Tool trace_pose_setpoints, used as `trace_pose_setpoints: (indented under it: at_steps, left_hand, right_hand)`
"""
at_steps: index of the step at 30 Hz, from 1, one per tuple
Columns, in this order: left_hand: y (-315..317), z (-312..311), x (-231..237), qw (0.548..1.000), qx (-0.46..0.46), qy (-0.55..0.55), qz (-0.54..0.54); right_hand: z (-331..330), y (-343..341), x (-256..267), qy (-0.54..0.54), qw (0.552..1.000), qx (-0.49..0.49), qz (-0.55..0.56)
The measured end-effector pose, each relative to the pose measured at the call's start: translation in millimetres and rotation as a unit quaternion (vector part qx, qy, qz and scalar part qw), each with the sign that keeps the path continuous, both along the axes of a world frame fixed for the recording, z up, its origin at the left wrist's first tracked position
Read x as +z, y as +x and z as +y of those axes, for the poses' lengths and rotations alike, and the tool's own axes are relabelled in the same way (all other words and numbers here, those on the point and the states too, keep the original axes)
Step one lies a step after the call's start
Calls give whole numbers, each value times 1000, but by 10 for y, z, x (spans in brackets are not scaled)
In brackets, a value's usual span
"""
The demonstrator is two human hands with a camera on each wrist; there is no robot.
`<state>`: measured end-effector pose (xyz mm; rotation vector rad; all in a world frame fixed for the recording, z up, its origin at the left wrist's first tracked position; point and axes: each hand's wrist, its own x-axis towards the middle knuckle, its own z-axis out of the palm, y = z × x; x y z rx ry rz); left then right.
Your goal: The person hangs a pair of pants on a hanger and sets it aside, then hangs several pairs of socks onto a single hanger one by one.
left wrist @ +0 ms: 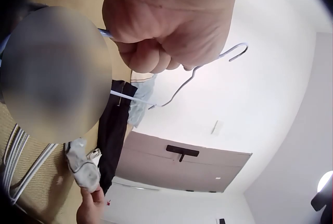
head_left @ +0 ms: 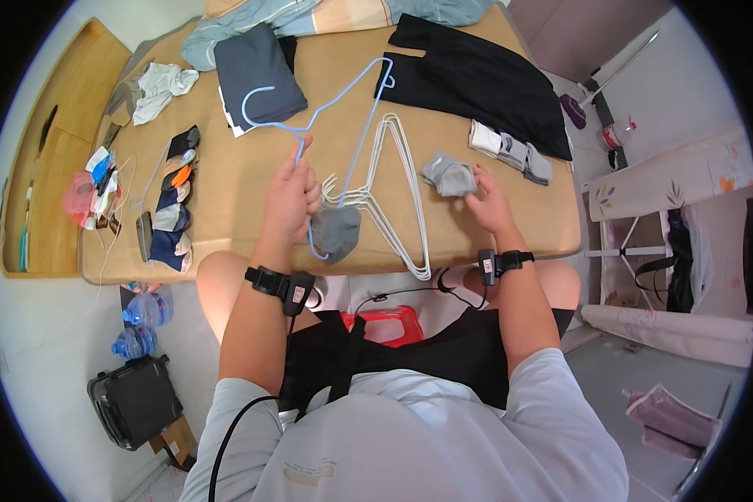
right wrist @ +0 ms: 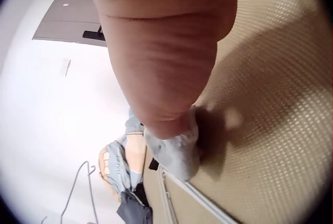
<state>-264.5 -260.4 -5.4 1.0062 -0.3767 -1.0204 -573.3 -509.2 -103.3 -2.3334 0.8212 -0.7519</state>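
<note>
A light blue clothes hanger (head_left: 362,142) is gripped in my left hand (head_left: 293,194), its hook pointing away from me. Over the hanger's near end hangs a small dark grey piece of cloth (head_left: 336,233), which shows as a large blur (left wrist: 57,73) in the left wrist view. My right hand (head_left: 489,205) pinches a light grey sock (head_left: 450,176) between thumb and fingers, low over the bed mat. In the right wrist view this sock (right wrist: 177,156) is partly hidden behind the hand. Between both hands lie several white hangers (head_left: 402,201).
Beyond the right hand lie folded grey and white socks (head_left: 510,152) and black trousers (head_left: 485,79). Dark folded clothes (head_left: 263,79) are at the back. Along the left are a row of socks (head_left: 173,201), a phone (head_left: 145,236) and a white cloth (head_left: 163,88).
</note>
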Motion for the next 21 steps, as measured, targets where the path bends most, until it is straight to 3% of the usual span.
trace_pose_setpoints:
  at_steps: [2, 4, 8, 12, 14, 17, 21]
  left_hand:
    - [-31, -5, 29, 1000, -11, -8, 25]
    - [-38, -15, 17, 999, -26, -2, 25]
    - [-62, -31, -11, 997, -68, 5, 45]
    - [-90, -42, -51, 995, -90, 8, 49]
    - [-137, -44, -54, 991, -124, 1, 57]
    - [-207, -55, -54, 987, -148, 16, 55]
    - [-321, -45, -19, 984, -167, 24, 62]
  right_hand:
    - [44, 35, 122, 33, 999, -5, -36]
    - [74, 56, 288, 235, 968, -23, -89]
    - [59, 108, 391, 288, 952, -25, -97]
    - [328, 347, 622, 346, 926, 33, -148]
    - [532, 493, 698, 441, 880, 97, -146]
    - [836, 711, 719, 402, 902, 142, -57]
    - [1131, 989, 868, 362, 915, 178, -19]
